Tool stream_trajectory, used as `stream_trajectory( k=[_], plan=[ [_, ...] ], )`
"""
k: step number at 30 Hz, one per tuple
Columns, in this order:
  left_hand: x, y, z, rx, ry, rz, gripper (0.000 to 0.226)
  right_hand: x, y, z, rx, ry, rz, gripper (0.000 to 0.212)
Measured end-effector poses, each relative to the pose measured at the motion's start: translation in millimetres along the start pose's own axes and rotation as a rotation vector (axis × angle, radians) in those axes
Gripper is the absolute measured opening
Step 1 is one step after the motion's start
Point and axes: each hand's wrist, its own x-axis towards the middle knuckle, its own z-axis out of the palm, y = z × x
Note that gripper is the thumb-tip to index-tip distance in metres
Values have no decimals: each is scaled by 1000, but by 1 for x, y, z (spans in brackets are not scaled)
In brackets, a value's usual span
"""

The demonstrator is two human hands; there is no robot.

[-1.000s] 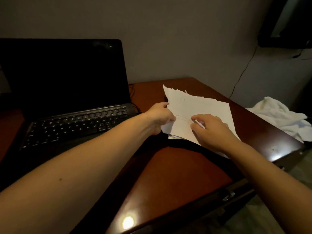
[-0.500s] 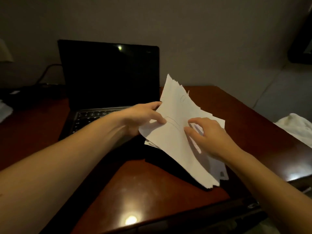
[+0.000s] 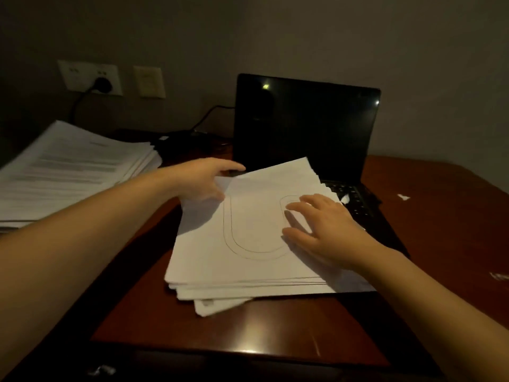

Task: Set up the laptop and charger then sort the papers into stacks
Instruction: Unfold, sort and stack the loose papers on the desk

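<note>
Papers (image 3: 248, 244), tilted up in both hands 0.5 s ago, now lie flat on the table (image 3: 248, 323), overlapping the open laptop (image 3: 305, 128). The left hand (image 3: 203, 180) pinches their far-left corner; the right hand (image 3: 322, 230) presses down, fingers spread. Sorting looks ready to begin.

Two paper stacks are counted: left stack (image 3: 68, 166) and centre stack (image 3: 248, 244). One laptop (image 3: 303, 125), one plug (image 3: 102, 83) and two wall plates, socket (image 3: 80, 74) and switch (image 3: 148, 81), are also counted.
</note>
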Motion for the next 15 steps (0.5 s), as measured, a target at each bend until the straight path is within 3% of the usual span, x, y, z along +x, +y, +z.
stream_trajectory(
  k=[3,5,8,10,13,15],
  plan=[
    [-4,-16,10,301,272,22,76,1,-9,6,-16,-63,32,59],
    [-16,-6,25,431,351,6,66,1,-19,8,-77,-71,62,56],
    [-41,29,61,344,150,-14,62,5,-31,8,-167,-46,74,49],
    [-48,37,78,302,18,-36,65,9,-32,1,-73,-34,38,43],
    [-48,12,79,287,-26,53,67,16,-17,-11,174,-21,102,39],
    [-47,-10,68,254,-52,157,66,20,-5,-15,116,-44,168,42]
  ],
)
